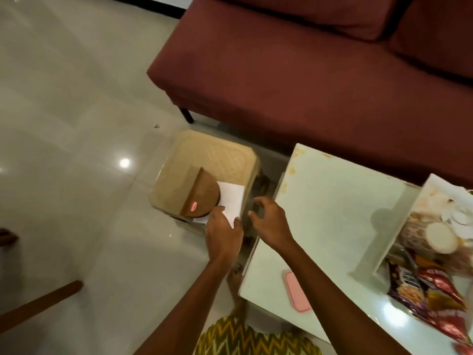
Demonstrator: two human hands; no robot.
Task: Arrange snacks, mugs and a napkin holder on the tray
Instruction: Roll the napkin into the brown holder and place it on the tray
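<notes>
A beige tray (204, 155) with a woven pattern and raised rim sits low beside the white table. On its near side stands a brown half-round wooden napkin holder (202, 196) with white napkins (231, 198) leaning against it. My left hand (224, 231) pinches the near edge of the napkins. Just to the right, my right hand (271, 221) hovers over the gap between tray and table, fingers curled apart and holding nothing. Snack packets (435, 290) and a patterned mug (435, 237) lie at the table's right end.
The white table (332, 208) carries a pink flat case (297, 290) near its front edge. A dark red sofa (307, 73) runs behind it. Glossy floor tiles spread to the left, and a brown wooden bar (41, 303) lies at the lower left.
</notes>
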